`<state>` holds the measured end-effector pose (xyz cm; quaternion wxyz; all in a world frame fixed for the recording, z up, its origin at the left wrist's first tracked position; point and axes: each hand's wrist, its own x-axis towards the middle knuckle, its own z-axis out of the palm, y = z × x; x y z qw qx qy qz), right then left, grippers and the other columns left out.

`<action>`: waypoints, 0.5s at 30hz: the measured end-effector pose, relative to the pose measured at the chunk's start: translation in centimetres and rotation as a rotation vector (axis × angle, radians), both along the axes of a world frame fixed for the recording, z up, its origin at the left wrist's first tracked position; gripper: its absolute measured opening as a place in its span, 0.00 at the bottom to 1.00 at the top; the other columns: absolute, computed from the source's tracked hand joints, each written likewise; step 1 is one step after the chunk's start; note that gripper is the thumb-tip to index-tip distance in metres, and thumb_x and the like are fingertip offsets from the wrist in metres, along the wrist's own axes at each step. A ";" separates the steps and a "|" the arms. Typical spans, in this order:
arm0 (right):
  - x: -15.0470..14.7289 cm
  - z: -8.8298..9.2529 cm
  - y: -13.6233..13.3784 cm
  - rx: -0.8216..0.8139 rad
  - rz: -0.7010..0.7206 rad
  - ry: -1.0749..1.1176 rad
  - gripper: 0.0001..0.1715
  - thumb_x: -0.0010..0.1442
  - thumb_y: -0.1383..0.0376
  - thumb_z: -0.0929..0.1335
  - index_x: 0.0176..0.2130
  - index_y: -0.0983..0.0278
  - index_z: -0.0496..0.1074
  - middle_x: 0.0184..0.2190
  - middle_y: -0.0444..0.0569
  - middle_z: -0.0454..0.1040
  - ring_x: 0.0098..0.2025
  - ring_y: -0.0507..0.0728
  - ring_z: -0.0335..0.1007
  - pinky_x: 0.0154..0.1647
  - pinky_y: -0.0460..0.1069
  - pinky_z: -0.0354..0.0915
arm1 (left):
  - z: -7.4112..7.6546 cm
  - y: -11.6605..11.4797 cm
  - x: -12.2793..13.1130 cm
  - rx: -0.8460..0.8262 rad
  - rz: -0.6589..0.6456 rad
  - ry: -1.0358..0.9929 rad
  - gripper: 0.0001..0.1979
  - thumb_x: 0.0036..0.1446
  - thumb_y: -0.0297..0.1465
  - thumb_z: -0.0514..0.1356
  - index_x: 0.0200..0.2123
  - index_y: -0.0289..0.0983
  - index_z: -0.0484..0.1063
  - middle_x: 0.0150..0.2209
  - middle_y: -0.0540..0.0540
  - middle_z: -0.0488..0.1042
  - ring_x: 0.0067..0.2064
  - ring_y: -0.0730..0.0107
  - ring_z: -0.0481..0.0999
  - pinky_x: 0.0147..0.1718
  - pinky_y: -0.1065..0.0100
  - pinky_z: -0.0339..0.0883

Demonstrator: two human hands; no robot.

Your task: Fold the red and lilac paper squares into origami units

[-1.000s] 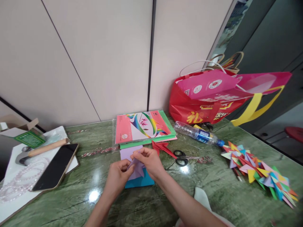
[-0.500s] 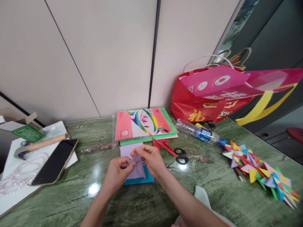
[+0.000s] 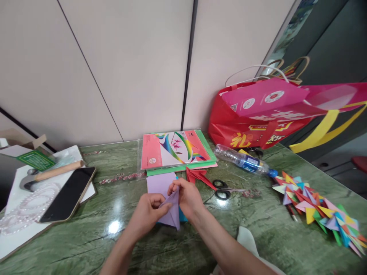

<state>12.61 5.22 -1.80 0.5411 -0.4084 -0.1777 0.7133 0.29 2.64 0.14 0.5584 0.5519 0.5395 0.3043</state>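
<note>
Between my two hands is a folded piece of purple paper (image 3: 173, 214), its pointed end toward me. My left hand (image 3: 151, 212) pinches its left side between thumb and fingers. The fingers of my right hand (image 3: 187, 198) are closed on its upper right edge. Flat purple paper (image 3: 159, 184) lies on the table just behind, and blue paper (image 3: 182, 216) shows in part beneath my hands. A red folded paper piece (image 3: 200, 176) rests beside black-handled scissors (image 3: 222, 190) to the right.
A paper pack (image 3: 176, 151) lies at the back, near a plastic bottle (image 3: 246, 162) and a red bag (image 3: 258, 118). Colourful folded paper (image 3: 318, 208) is at right. A phone (image 3: 69, 194), hammer (image 3: 57, 172) and beads (image 3: 31, 206) lie left.
The folded purple paper has turned and shifted slightly right and toward me, its point now lower. My right hand has moved a little right and its fingers are more curled.
</note>
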 end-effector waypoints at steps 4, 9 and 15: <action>0.1 0.6 -0.1 0.107 0.020 -0.082 0.16 0.43 0.56 0.71 0.28 0.68 0.75 0.25 0.49 0.75 0.26 0.52 0.67 0.25 0.45 0.60 | -0.5 0.1 -0.2 -0.038 0.108 -0.055 0.15 0.38 0.38 0.63 0.14 0.34 0.65 0.13 0.55 0.61 0.17 0.80 0.56 0.16 0.76 0.46; 0.2 0.5 -0.1 0.159 0.134 -0.171 0.20 0.37 0.60 0.74 0.33 0.64 0.72 0.22 0.43 0.73 0.21 0.48 0.64 0.21 0.42 0.56 | -0.7 0.3 -0.9 -0.065 0.259 -0.142 0.14 0.37 0.38 0.65 0.19 0.32 0.70 0.16 0.52 0.68 0.18 0.77 0.63 0.17 0.76 0.53; 0.4 -0.3 0.0 0.370 0.200 -0.380 0.08 0.40 0.65 0.72 0.26 0.65 0.74 0.24 0.45 0.74 0.26 0.51 0.67 0.27 0.46 0.62 | 0.1 0.5 -1.4 -0.084 0.282 -0.226 0.13 0.34 0.36 0.67 0.21 0.32 0.72 0.19 0.50 0.73 0.19 0.75 0.67 0.19 0.75 0.58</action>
